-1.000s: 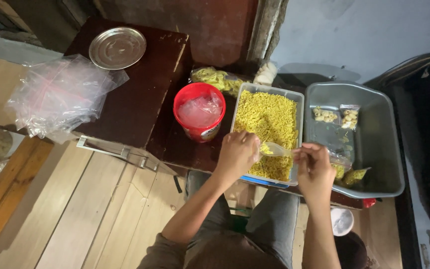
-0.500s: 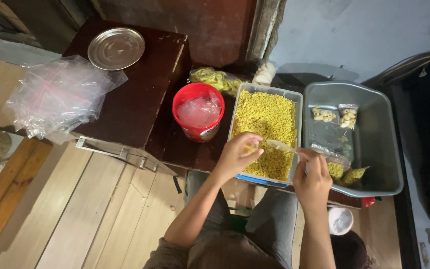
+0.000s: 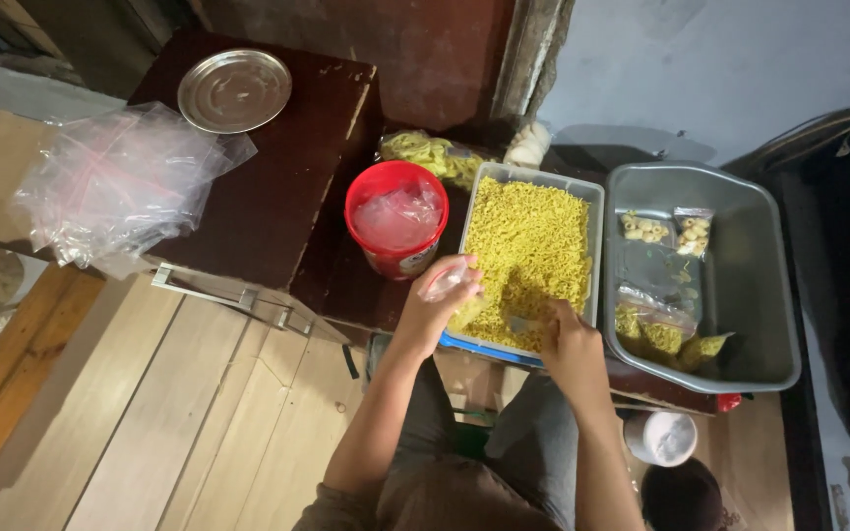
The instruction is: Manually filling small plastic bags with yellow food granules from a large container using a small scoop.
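Space around the hands is tight: the grey tray [image 3: 479,187] of yellow crumbly snack [image 3: 533,236] sits wedged between a red bucket [image 3: 395,258] touching close at its 9 o'clock and a larger grey tub [image 3: 769,265] right against its 3 o'clock side. The tray's near edge, trimmed blue, overhangs the person's lap at 6 o'clock, and both forearms come in over that edge. At the tray's 12 o'clock a filled yellow bag [image 3: 430,152] lies against the wall, so the only free room is straight up or back toward the body.

The left hand [image 3: 440,305] hovers over the tray's near-left corner, fingers curled around a small clear plastic bag [image 3: 445,278], which rises from its grip toward 12 o'clock, mouth tipped to the snack. The right hand [image 3: 568,344] is at the tray's near edge, at 4 o'clock from the left hand, closed on a small scoop [image 3: 521,323] whose tip is dug into the snack; scoop and bag are near each other but apart.

Inside the tub, small packed bags [image 3: 661,329] of the yellow snack lie at its near-left corner, just beside the right hand, and two packets of paler pieces [image 3: 666,228] lie at its far end. On the dark table [image 3: 277,197] at 10 o'clock, well apart, are a heap of empty clear bags [image 3: 115,182] and a round steel lid [image 3: 234,90].
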